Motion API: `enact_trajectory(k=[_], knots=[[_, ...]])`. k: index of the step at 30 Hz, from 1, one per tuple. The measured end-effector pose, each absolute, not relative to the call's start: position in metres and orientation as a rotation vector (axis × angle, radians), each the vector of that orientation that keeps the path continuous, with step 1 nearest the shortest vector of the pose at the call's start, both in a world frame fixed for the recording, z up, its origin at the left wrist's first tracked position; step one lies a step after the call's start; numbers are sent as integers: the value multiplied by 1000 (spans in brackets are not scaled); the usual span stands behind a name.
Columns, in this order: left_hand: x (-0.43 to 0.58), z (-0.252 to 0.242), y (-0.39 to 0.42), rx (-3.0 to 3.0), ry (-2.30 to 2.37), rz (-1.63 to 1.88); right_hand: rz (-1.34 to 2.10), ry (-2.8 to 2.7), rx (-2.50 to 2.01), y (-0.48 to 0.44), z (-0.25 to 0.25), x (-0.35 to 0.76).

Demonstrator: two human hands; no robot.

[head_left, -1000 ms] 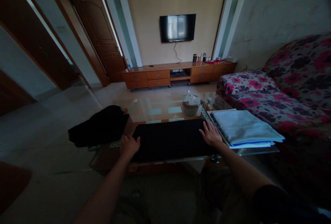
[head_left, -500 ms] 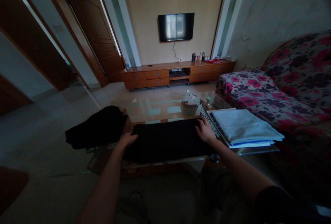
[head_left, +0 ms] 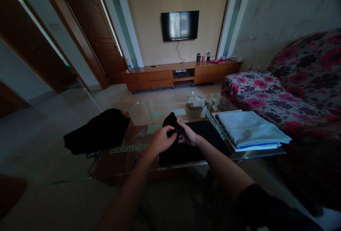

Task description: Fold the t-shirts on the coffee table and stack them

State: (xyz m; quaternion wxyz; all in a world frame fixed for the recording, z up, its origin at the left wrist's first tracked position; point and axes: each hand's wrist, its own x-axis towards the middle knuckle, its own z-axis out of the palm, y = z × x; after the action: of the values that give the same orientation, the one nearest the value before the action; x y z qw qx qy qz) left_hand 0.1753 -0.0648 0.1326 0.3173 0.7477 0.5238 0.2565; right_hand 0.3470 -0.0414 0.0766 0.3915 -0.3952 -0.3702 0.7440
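A black cloth (head_left: pixel 197 142) lies on the near edge of a glass coffee table (head_left: pixel 128 149), its left end lifted and folded over toward the right. My left hand (head_left: pixel 160 140) is closed on that raised end. Touching it from the right, my right hand (head_left: pixel 188 135) also pinches the black cloth. Both hands meet over the cloth's middle.
A crumpled black garment (head_left: pixel 97 131) sits on the table's left corner. A stack of folded pale cloths (head_left: pixel 250 129) lies on the right end. A small container (head_left: pixel 194 108) stands behind. A floral sofa (head_left: pixel 290 85) is at the right, a TV cabinet (head_left: pixel 181 76) at the far wall.
Both hands left the flat cloth's two ends and came together at the middle. The left end of the black cloth has been lifted and folded rightward, so the cloth is now shorter.
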Motion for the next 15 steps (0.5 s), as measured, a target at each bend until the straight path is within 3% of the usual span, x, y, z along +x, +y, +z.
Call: enact_trajectory(k=[5,8,15], knots=[[208,118,-107,1485,964,134,1636,-909,-1187,-31,77,348],[227,89,-128,1141,729,-68,1690,-829,-1152,-27,83,342],[251,32,-102,538,866,1017,1790,-651,-843,-36,112,318]])
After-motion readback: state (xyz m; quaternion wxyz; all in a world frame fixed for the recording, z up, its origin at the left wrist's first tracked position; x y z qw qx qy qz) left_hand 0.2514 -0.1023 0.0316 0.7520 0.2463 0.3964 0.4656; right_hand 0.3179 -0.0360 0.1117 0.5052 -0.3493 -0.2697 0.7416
